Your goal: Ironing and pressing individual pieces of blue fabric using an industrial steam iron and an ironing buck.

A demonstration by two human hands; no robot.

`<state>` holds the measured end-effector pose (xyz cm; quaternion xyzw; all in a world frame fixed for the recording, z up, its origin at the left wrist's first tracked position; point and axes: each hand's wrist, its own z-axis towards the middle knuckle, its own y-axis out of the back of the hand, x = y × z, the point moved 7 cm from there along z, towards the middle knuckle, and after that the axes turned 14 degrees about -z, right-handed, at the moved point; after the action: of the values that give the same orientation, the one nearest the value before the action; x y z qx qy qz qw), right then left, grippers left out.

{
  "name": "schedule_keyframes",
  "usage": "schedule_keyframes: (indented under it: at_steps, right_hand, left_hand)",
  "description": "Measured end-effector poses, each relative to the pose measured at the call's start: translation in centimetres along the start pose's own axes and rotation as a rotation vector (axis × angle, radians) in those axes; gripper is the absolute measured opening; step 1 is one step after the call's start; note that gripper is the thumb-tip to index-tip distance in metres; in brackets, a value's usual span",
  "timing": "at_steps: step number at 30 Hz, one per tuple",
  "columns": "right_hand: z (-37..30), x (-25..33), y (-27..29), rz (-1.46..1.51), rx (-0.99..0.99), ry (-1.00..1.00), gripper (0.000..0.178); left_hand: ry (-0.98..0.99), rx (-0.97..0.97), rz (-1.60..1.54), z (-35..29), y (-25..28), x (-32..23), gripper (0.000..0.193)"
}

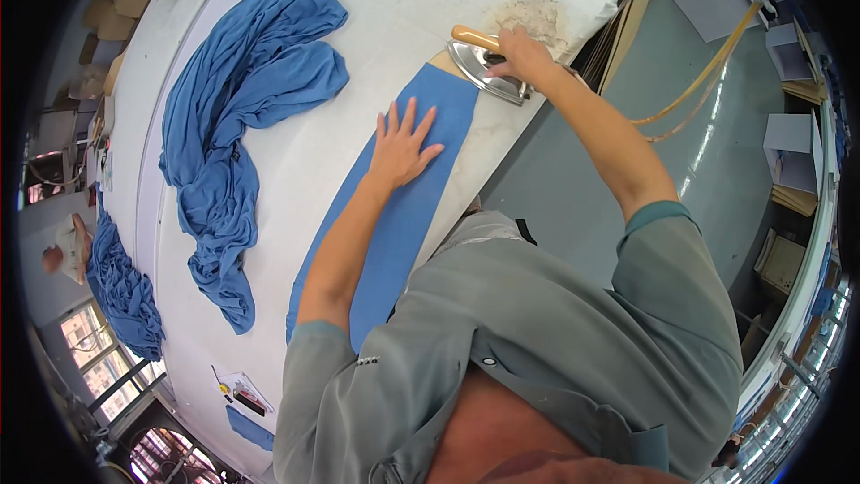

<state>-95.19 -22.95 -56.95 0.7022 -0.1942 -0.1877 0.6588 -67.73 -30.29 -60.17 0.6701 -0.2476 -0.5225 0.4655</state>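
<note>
A long flat piece of blue fabric (438,103) lies along the near side of the white table. My left hand (402,145) rests palm down on its upper half, fingers spread. At the far end of the cloth, my right hand (522,56) is closed on an iron (472,61) with a shiny metal body and a wooden handle, part of which sticks out beyond my fingers. The iron stands beside the fabric's end, close to the table edge. A beige flat piece (445,62) shows from under the cloth there; the rest of it is hidden.
A crumpled heap of blue fabric (235,94) lies left of my arm, another heap (123,284) farther left. Small tools (244,396) and a blue scrap (250,428) sit at lower left. Yellow hose (708,72) hangs at right. Another person (72,246) is far left.
</note>
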Motion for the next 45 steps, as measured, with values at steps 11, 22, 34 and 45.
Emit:
schedule_keyframes:
  at_steps: [11,22,34,45]
  right_hand:
    - [-6.8,-2.4,1.3,0.141,0.08,-0.095,0.033]
    - [-0.4,11.5,0.8,0.032,0.034,0.293,0.038]
    - [5.1,-2.0,0.4,-0.287,-0.05,0.023,0.049]
    - [-20.1,30.9,6.2,0.099,-0.287,1.358,0.082]
  left_hand:
    - [-0.18,0.123,-0.043,8.3,0.0,-0.2,0.059]
    - [1.136,-1.069,-0.153,-37.3,8.1,11.5,0.034]
    - [1.912,-1.37,-0.894,-56.8,-0.3,2.3,0.047]
    - [0.878,-2.229,-1.749,-60.6,2.8,2.8,0.044]
